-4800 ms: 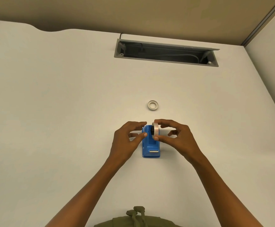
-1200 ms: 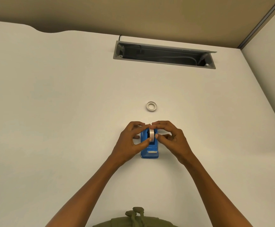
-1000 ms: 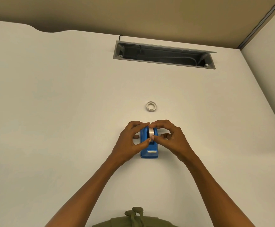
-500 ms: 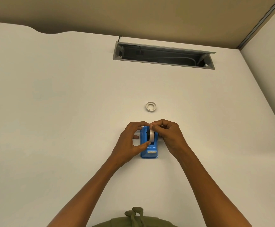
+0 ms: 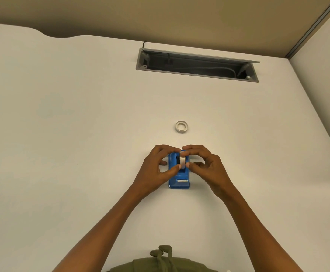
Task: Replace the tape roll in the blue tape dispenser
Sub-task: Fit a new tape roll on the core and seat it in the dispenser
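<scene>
The blue tape dispenser [image 5: 179, 178] stands on the white desk [image 5: 81, 134], its cutter end towards me. A white tape roll [image 5: 182, 161] stands on edge in the dispenser's cradle. My left hand [image 5: 156, 169] pinches the roll from the left with thumb and forefinger. My right hand [image 5: 205, 166] pinches it from the right, forefinger over the top and thumb at the lower front. Beyond the dispenser a second, thinner tape ring [image 5: 181, 126] lies flat on the desk, touched by neither hand.
An open grey cable tray [image 5: 197, 64] with cords inside is sunk into the desk at the back. A partition [image 5: 317, 85] bounds the desk on the right. Olive clothing with a drawstring [image 5: 163, 258] shows at the bottom edge.
The roll went from held beside the dispenser's right side down into its cradle. Over the last second both hands stayed pinched on it, my right fingers shifting slightly.
</scene>
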`<action>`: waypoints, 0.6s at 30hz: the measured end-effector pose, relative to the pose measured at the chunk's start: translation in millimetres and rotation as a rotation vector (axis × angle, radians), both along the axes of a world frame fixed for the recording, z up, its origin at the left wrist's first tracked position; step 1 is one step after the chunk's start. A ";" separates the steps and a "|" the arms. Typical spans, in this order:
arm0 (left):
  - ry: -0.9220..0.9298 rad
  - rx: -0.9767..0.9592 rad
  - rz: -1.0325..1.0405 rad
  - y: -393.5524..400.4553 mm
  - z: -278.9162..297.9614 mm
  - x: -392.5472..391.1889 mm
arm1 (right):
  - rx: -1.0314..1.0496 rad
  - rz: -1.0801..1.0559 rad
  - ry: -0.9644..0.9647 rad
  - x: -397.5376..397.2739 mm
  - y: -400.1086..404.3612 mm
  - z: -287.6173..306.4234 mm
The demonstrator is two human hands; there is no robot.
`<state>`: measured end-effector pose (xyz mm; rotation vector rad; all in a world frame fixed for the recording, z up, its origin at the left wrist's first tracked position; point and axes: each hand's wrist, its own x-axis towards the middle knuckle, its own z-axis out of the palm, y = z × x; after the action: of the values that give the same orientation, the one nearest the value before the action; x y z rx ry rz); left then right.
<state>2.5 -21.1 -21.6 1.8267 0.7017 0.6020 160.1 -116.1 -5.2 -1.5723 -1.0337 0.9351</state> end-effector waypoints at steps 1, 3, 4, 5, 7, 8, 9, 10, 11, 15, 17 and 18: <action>0.003 0.001 0.004 0.1 -0.3 0.2 | -0.006 0.008 -0.028 0.1 0.3 0.7; 0.005 0.004 0.005 0.4 -0.6 0.3 | -0.012 0.006 -0.058 0.0 1.7 1.7; 0.005 0.005 0.005 0.6 -0.6 0.2 | -0.016 0.001 -0.058 -0.2 2.6 2.0; 0.006 0.004 0.006 0.7 -0.8 0.1 | -0.021 -0.005 -0.050 -0.5 3.3 2.1; 0.009 0.000 0.009 0.7 -1.1 0.0 | -0.035 -0.013 -0.024 -0.8 3.9 1.6; 0.012 -0.004 0.011 0.6 -1.1 0.0 | -0.042 -0.019 -0.009 -0.8 4.2 1.2; 0.013 -0.009 0.011 0.5 -1.1 0.2 | -0.049 -0.027 0.006 -0.9 4.6 1.0; 0.014 -0.013 0.010 0.4 -1.1 0.5 | -0.054 -0.037 0.019 -0.9 5.1 1.1; 0.015 -0.014 0.010 0.4 -1.2 0.9 | -0.059 -0.047 0.027 -1.1 5.9 1.5; 0.019 -0.017 0.014 0.8 -1.1 1.3 | -0.058 -0.076 0.038 -1.0 9.1 2.4; 0.018 -0.019 0.014 0.8 -0.2 1.4 | -0.053 -0.092 0.038 -1.3 10.3 2.7; 0.020 -0.019 0.014 0.6 0.3 1.4 | -0.050 -0.102 0.041 -1.7 11.3 2.9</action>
<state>3.9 -20.5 -21.3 1.8134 0.7316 0.5849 158.4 -104.8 -2.2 -1.6250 -0.8989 0.9262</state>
